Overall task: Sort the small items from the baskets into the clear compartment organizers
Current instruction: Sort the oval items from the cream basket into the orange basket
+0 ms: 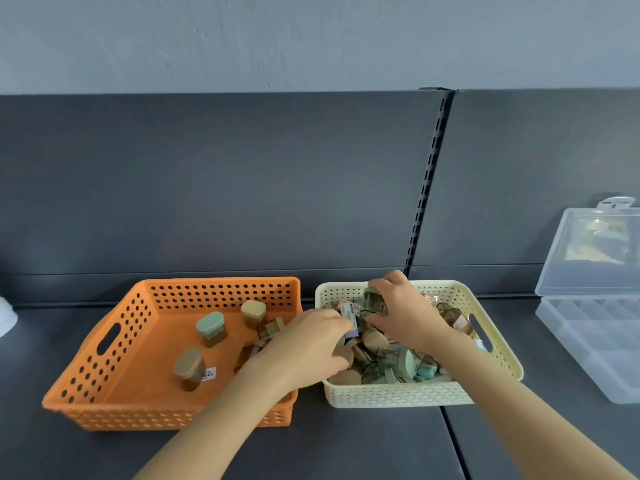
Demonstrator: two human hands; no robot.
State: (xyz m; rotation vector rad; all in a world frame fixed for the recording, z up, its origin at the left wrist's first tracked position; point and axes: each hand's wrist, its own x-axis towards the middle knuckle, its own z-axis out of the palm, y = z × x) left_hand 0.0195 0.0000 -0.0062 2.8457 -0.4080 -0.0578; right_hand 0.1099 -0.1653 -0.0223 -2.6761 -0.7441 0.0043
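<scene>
Two baskets sit side by side on the dark table. The orange basket (104, 344) on the left holds several small lidded jars, among them a green-lidded jar (211, 329) and a tan-lidded jar (189, 368). The cream basket (391, 396) on the right is heaped with small jars and packets. My right hand (407, 311) grips a small clear jar (374, 302) above the heap. My left hand (311, 344) reaches over the cream basket's left rim, its fingers curled round a small labelled item (348, 311). A clear compartment organizer (595, 344) stands open at the far right.
The organizer's raised lid (588, 251) leans back against the dark panel behind the table. A white object (6, 315) shows at the left edge. A slotted vertical rail (427, 181) runs down the back panel behind the cream basket.
</scene>
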